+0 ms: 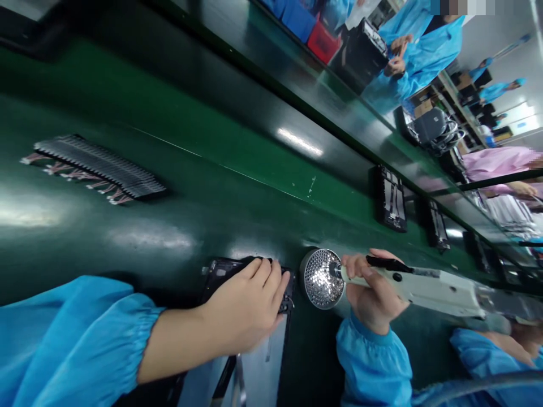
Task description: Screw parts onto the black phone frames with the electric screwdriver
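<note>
My left hand [250, 299] lies over the top end of a black device housing [218, 271], its fingers close together and bent onto the housing's edge; the thumb and whatever is under the palm are hidden. A pale flat panel [263, 367] shows in the housing below my wrist. My right hand [373, 297] is wrapped round a white electric screwdriver [441, 288] with a black lever. The screwdriver's tip points left, at a round metal screw dish [323, 282] with shiny dots across its face. Whether the tip touches a screw I cannot tell.
A fanned row of grey parts with short wires [97, 164] lies on the green bench [190, 209]. Several black housings [392, 200] stand along the right. A co-worker's blue sleeve [487, 350] is close on my right. Beyond the metal rail [292, 68] are bins and other people.
</note>
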Motion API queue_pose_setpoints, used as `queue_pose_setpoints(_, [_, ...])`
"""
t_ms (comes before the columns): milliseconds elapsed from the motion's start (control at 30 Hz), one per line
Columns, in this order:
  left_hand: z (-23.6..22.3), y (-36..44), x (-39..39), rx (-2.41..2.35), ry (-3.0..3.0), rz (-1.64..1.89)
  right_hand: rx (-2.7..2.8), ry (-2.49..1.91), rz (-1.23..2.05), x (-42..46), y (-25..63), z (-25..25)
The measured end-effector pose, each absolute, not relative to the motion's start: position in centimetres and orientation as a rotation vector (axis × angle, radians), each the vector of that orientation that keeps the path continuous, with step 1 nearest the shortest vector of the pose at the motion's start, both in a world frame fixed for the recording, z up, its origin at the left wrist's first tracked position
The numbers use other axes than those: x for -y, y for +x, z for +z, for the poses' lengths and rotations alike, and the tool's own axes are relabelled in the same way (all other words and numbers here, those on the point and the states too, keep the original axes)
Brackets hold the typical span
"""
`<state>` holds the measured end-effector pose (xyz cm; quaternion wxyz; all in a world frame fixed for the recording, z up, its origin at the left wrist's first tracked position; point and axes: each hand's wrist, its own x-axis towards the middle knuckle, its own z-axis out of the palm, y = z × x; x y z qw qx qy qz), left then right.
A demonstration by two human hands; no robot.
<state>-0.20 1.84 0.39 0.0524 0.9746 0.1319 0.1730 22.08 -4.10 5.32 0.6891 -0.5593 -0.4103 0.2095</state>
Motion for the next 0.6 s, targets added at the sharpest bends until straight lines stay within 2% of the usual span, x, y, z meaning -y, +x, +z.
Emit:
queue_pose_setpoints(133, [0.7,-0.3,-1.9,-0.444,2.972,0.487,1.016,-1.196,0.447,4.8,20.5,7.9])
queue_pose_setpoints(267, [1.2,-0.4,-2.0,-0.529,2.986,0.388,1.064,-1.234,0.602,5.6,17.1,9.8])
queue_pose_setpoints(600, [1.5,-0.1,-1.9,-0.51,2.969,0.313,1.16,-1.309,0.713,5.5,13.7,8.9])
